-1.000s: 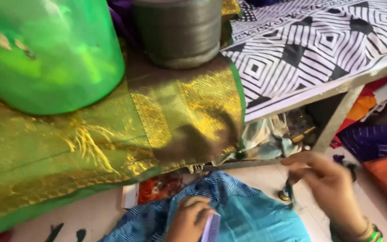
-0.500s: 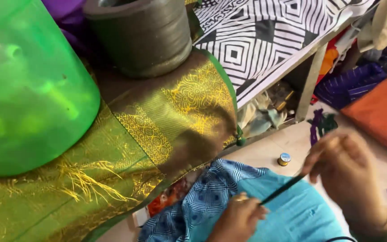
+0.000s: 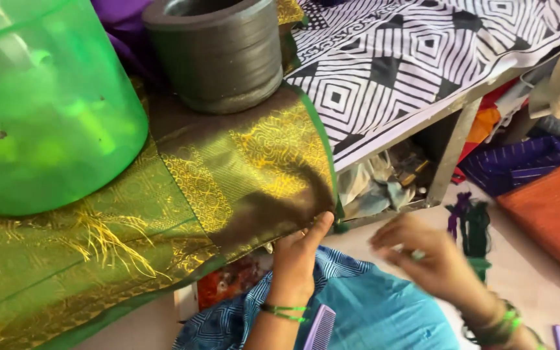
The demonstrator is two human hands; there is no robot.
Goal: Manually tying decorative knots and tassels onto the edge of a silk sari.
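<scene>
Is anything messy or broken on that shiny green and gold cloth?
Yes. Loose gold threads stick out in a tangle on the green and gold cloth, below the green plastic tub, so it looks frayed there. The left hand touches the cloth's hanging edge. The right hand is too blurred to tell what it holds.

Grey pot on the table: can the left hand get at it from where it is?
Probably yes. The left hand touches the gold-green fabric at the table edge, and the grey pot stands farther back on it, with nothing between them. How far that is, I cannot tell.
</scene>
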